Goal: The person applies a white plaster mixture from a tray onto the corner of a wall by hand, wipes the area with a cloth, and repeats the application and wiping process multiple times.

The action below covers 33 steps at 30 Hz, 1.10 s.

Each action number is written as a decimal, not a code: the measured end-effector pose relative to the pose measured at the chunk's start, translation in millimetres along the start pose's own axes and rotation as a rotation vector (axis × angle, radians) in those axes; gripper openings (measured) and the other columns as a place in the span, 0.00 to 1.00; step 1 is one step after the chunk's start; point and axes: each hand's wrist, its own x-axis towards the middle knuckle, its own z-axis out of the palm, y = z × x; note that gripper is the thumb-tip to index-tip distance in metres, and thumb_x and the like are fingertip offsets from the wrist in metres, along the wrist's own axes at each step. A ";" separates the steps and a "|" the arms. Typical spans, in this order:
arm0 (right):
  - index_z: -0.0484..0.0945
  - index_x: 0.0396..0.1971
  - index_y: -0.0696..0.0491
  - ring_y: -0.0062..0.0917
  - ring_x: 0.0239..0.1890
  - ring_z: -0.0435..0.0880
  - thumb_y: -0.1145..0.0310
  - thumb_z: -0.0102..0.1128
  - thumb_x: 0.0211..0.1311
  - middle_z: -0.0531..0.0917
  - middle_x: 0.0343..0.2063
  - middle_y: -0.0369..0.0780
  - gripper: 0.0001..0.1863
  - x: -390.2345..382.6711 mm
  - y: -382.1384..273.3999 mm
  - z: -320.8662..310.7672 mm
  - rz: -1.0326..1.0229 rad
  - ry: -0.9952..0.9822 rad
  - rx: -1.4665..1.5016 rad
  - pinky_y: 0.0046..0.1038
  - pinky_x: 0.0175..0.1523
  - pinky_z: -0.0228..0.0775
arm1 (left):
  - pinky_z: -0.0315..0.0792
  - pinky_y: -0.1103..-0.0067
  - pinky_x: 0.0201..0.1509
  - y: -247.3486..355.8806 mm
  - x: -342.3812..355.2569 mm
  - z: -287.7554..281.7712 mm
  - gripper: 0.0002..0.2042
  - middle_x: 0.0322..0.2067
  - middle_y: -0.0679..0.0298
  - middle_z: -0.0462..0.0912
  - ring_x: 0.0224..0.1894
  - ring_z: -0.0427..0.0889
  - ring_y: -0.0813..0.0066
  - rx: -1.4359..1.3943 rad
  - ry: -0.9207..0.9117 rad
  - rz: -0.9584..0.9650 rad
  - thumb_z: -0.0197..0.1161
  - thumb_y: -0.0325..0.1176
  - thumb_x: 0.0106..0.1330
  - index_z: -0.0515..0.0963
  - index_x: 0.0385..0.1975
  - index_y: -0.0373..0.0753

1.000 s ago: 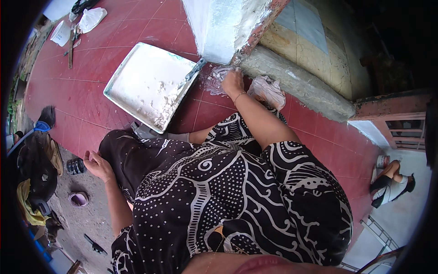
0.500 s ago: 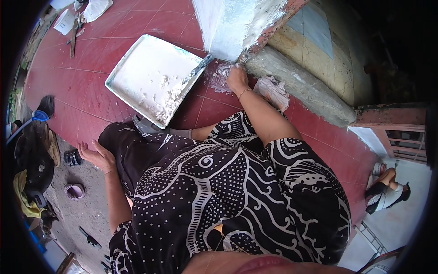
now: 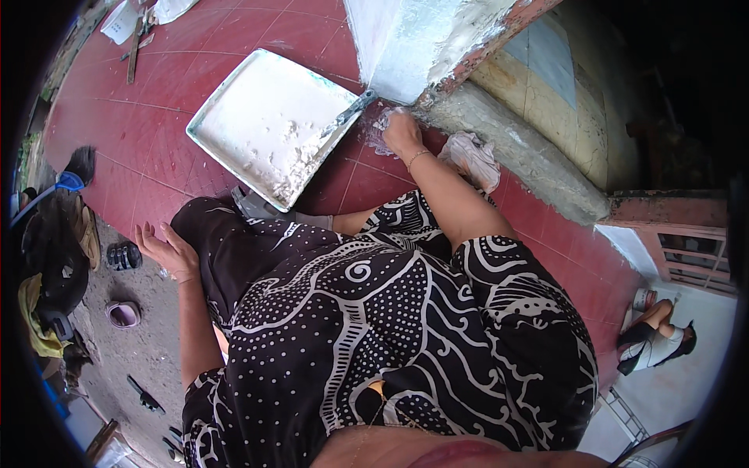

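My right hand (image 3: pixel 403 132) is at the foot of the white plastered column (image 3: pixel 398 47), with its fingers closed at a crumpled clear plastic sheet (image 3: pixel 377 129); what it grips is hidden. A crumpled pale bag (image 3: pixel 468 162) lies beside it. To its left is a square white tray (image 3: pixel 253 105) with white paste, and a scraper (image 3: pixel 359 105) rests over the tray's right edge. My left hand (image 3: pixel 168 253) is open beside my left thigh, fingers apart, holding nothing.
A rough concrete step (image 3: pixel 530 148) runs rightward from the column. On the left are a broom (image 3: pixel 78 164), dustpan (image 3: pixel 69 181) and footwear (image 3: pixel 123 313). A white bucket (image 3: pixel 117 22) stands at the upper left. Another person (image 3: pixel 655 343) crouches at the far right by a wall.
My left hand has risen slightly, its fingers spreading. My right hand has shifted a little at the column's foot. The view has shifted, so the tray and column sit higher and further right.
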 end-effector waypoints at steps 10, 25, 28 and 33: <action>0.79 0.31 0.60 0.47 0.46 0.76 0.74 0.49 0.51 0.77 0.40 0.52 0.11 -24.6 -10.7 -4.1 -0.314 -0.168 -0.121 0.42 0.53 0.69 | 0.64 0.64 0.62 8.0 -0.5 -3.5 0.25 0.61 0.41 0.53 0.57 0.68 0.50 0.004 0.009 -0.032 0.50 0.40 0.72 0.59 0.55 0.22; 0.79 0.40 0.63 0.44 0.58 0.72 0.76 0.50 0.54 0.77 0.48 0.56 0.15 -44.5 -9.4 -16.7 0.104 -0.268 -0.193 0.36 0.60 0.68 | 0.63 0.64 0.62 -3.3 -1.4 -0.9 0.22 0.61 0.40 0.55 0.62 0.61 0.48 -0.111 0.028 -0.052 0.52 0.38 0.70 0.63 0.53 0.22; 0.79 0.39 0.64 0.45 0.55 0.74 0.76 0.53 0.52 0.77 0.46 0.57 0.14 -33.8 -5.2 -20.5 0.099 -0.243 -0.118 0.36 0.58 0.69 | 0.63 0.64 0.62 -2.6 -0.6 -4.6 0.23 0.62 0.40 0.55 0.63 0.59 0.49 0.052 0.007 0.016 0.52 0.40 0.71 0.63 0.52 0.22; 0.80 0.38 0.63 0.47 0.51 0.76 0.74 0.56 0.49 0.77 0.47 0.56 0.15 -18.1 5.3 -24.1 0.176 -0.219 -0.092 0.38 0.58 0.69 | 0.57 0.63 0.66 1.9 0.5 -3.9 0.24 0.61 0.39 0.57 0.65 0.56 0.47 -0.015 -0.003 -0.028 0.51 0.42 0.71 0.65 0.51 0.21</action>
